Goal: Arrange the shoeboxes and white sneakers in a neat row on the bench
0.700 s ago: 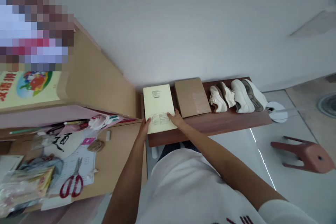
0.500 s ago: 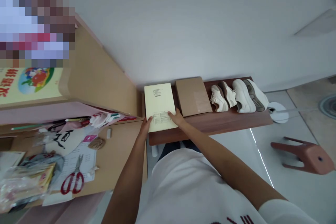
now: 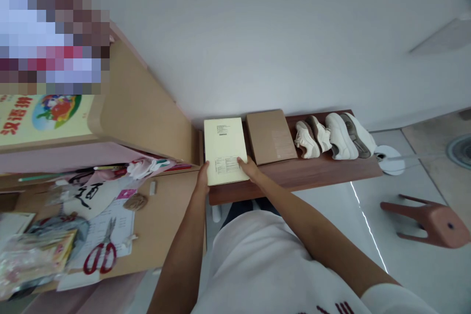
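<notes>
A pale yellow box (image 3: 225, 142) with printed labels lies at the left end of a dark brown wooden bench (image 3: 316, 171) against the wall. My left hand (image 3: 202, 176) holds its near left side, the thumb along the edge. On the near right side is my right hand (image 3: 250, 170), its thumb on top of the box and its other fingers mostly hidden beside it. Just right of the yellow box rests a brown cardboard box (image 3: 272, 136), apart from my fingers.
Two pairs of whitish shoes (image 3: 342, 136) stand on the bench's right part. On the left, a desk (image 3: 165, 216) carries red-handled scissors (image 3: 101, 255), papers and plastic bags. A reddish-brown stool (image 3: 437, 225) is on the floor at right.
My left thumb has slid from the top of the yellow box to its left edge. The box and my right hand look almost unchanged; the view has shifted slightly.
</notes>
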